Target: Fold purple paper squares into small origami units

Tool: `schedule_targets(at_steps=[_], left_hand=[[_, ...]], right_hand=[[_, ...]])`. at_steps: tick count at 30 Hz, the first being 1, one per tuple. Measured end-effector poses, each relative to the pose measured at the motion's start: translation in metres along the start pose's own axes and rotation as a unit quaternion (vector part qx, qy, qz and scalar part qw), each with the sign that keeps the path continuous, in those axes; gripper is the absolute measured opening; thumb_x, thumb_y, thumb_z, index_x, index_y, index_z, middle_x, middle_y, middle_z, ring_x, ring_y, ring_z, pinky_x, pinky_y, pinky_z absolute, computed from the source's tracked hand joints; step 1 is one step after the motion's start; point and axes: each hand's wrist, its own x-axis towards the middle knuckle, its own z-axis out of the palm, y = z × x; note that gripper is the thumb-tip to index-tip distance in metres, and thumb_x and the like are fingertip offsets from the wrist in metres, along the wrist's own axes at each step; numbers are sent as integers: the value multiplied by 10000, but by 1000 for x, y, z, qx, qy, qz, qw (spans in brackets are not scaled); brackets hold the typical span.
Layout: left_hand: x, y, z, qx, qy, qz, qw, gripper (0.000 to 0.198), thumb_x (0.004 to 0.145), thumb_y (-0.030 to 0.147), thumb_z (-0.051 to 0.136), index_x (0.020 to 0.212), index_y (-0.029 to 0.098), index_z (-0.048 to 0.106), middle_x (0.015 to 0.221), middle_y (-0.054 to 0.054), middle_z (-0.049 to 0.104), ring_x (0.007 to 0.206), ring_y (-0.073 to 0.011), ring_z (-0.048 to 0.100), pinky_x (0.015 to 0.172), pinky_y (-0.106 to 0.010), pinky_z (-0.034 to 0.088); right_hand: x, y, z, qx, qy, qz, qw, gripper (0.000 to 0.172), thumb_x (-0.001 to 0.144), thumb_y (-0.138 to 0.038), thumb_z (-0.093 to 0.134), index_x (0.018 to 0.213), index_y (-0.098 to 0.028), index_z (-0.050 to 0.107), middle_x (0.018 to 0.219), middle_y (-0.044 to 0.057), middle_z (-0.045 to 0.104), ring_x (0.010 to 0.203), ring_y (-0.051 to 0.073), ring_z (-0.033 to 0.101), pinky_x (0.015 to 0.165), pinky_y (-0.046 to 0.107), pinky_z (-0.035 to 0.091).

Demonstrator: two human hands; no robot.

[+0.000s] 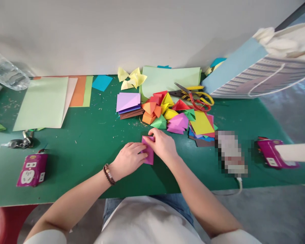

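A folded piece of magenta-purple paper [149, 158] lies on the green table, close to its front edge. My left hand [127, 158] holds the paper down from the left, its fingers bent over that side. At the upper right, my right hand [163, 144] pinches the paper's top corner between thumb and fingers. Just beyond the hands are several folded paper pieces in orange, yellow, green, red and purple [178, 122]. A stack of purple, blue and brown sheets [128, 101] sits to their left, and a stack topped with yellow [202, 122] to their right.
Scissors [199, 101] and pliers [180, 92] lie behind the folded pieces. Pale green sheets [44, 101], keys [21, 142], a purple socket block [32, 169] and a water bottle [8, 71] are left. A blurred-out device with a cable [231, 152] and a paper bag [239, 64] stand right.
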Motion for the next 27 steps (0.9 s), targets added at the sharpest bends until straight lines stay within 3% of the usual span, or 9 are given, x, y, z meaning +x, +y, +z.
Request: schedule_targets(at_steps=[6,11,16,21,27], left_hand=[[1,0,1,-18,4,-18,1000,207,912,306,592,1082,200,645,1194,-44,648,1139,-187,576,993,-364,445],[0,-2,1,-15,-6,-19,1000,273,898,319,614,1146,206,623,1233,-45,630,1154,-180,559,983,-358,440],[5,-3,-3,3,-31,-11,999,207,877,312,641,1058,211,647,1196,-36,629,1106,-191,560,944,-363,450],[10,-4,-7,7,-48,-3,999,222,868,309,655,1066,212,636,1171,-33,630,1080,-200,553,924,-364,441],[10,-10,-9,-13,-56,20,998,481,755,504,732,1101,188,625,1197,-61,624,1110,-244,542,943,-392,424]], right_hand=[[-2,11,-6,82,22,-50,995,265,872,-432,564,1012,-206,580,792,19,652,663,166,599,556,265,402],[-38,15,-19,179,130,-60,973,184,887,-255,522,1054,-204,580,920,57,702,806,187,598,769,330,496],[-72,4,-14,236,72,-17,969,129,863,-231,554,981,-225,605,894,44,716,824,189,632,708,320,513],[-76,2,-6,227,68,11,971,91,861,-227,571,943,-223,611,857,40,708,814,192,624,702,322,516],[-77,0,-6,179,49,-59,981,124,890,-236,558,1000,-224,614,905,46,666,789,177,591,725,324,525]])
